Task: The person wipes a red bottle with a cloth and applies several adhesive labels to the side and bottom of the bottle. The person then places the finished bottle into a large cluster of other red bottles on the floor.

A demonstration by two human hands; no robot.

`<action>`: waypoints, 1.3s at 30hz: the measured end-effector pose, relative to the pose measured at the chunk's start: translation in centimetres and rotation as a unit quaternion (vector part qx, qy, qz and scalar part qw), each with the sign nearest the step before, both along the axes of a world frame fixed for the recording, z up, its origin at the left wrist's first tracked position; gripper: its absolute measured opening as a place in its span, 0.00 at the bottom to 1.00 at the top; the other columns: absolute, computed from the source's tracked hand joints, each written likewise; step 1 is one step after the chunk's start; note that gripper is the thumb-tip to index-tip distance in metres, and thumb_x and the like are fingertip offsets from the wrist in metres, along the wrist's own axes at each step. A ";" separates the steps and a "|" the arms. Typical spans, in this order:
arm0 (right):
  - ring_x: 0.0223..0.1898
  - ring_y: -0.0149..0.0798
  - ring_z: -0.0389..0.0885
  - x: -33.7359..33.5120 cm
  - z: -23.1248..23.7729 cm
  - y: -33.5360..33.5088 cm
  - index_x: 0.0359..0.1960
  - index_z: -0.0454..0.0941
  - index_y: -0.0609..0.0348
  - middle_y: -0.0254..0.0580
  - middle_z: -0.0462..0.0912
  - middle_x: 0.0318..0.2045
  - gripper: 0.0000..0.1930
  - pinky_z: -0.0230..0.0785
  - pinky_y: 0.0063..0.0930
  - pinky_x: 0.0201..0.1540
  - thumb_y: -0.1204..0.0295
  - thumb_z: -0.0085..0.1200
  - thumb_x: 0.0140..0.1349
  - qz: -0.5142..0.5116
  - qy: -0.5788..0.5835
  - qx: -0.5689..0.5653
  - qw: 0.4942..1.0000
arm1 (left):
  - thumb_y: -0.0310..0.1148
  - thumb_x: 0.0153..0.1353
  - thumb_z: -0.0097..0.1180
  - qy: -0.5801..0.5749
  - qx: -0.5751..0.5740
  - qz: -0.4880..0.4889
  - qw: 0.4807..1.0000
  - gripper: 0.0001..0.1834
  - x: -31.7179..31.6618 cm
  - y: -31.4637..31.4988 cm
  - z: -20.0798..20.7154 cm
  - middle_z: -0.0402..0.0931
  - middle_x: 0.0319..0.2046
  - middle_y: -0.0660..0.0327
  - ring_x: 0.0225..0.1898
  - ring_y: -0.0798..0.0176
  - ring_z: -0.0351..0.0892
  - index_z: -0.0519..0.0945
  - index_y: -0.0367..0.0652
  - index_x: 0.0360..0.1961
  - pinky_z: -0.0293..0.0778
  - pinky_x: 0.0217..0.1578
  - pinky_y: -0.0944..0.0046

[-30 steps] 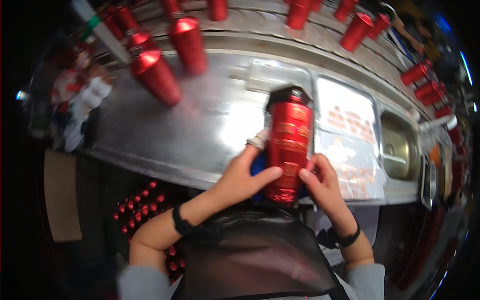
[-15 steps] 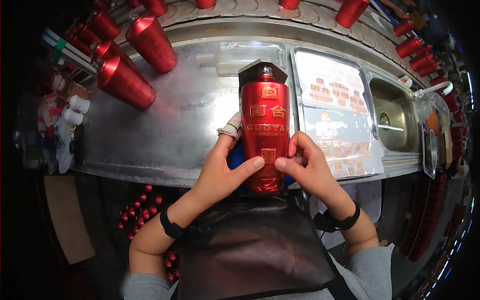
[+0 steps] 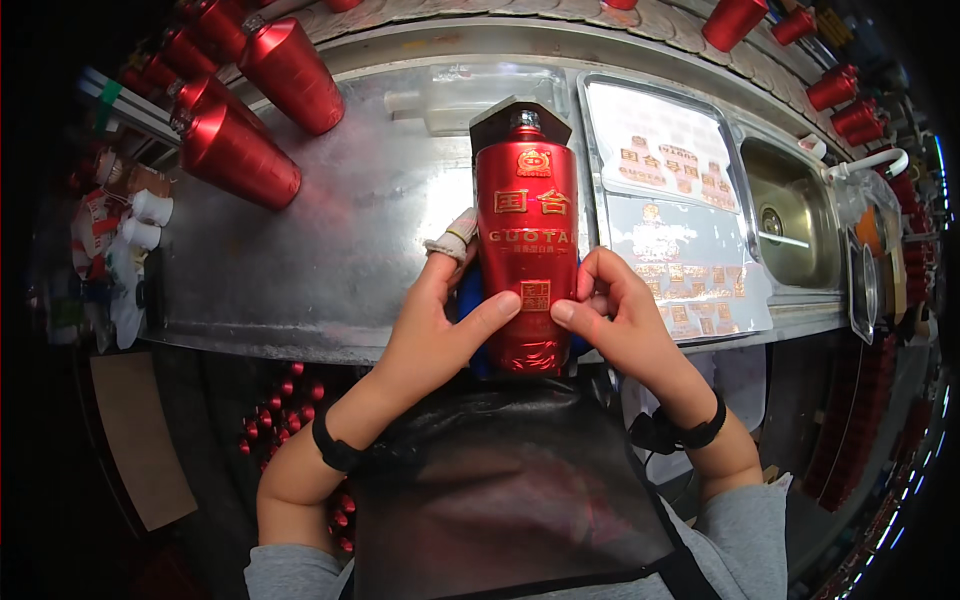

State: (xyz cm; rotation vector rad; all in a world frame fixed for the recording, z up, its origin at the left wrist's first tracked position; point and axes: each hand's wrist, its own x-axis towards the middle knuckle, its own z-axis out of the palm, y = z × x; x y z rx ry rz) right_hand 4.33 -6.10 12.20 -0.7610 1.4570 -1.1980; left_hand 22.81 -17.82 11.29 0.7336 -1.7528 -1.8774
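Note:
A shiny red bottle [image 3: 525,255] with gold lettering and a small gold square emblem low on its front lies in front of me, its neck pointing away. My left hand [image 3: 450,300] is wrapped round its left side, thumb on the front beside the emblem; a white covering sits on one fingertip. At the lower right side, my right hand [image 3: 625,315] rests its thumb against the bottle with its fingers curled in. A dark angular holder [image 3: 552,122] shows behind the bottle's neck, and something blue peeks out beneath it.
To the right lies a metal tray [image 3: 590,130] bearing sheets of gold stickers [image 3: 675,170], beside a steel sink [image 3: 800,255]. Several red bottles [image 3: 240,150] stand on the metal table's left. A slatted conveyor [image 3: 400,25] with more bottles curves along the back.
The whole view has shifted slightly, and bottles on the conveyor have moved. Both hands keep nearly the same hold on the red bottle.

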 end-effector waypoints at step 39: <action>0.26 0.31 0.78 -5.8 -0.7 0.0 0.40 0.74 0.58 0.39 0.80 0.33 0.08 0.71 0.23 0.32 0.67 0.49 0.68 -0.159 -0.268 0.022 0.950 | 0.38 0.57 0.67 -0.006 -0.053 -0.036 0.998 0.52 1.5 0.0 -1.1 0.56 0.69 0.42 0.71 0.53 0.55 0.47 0.28 0.72 0.52 0.69 0.60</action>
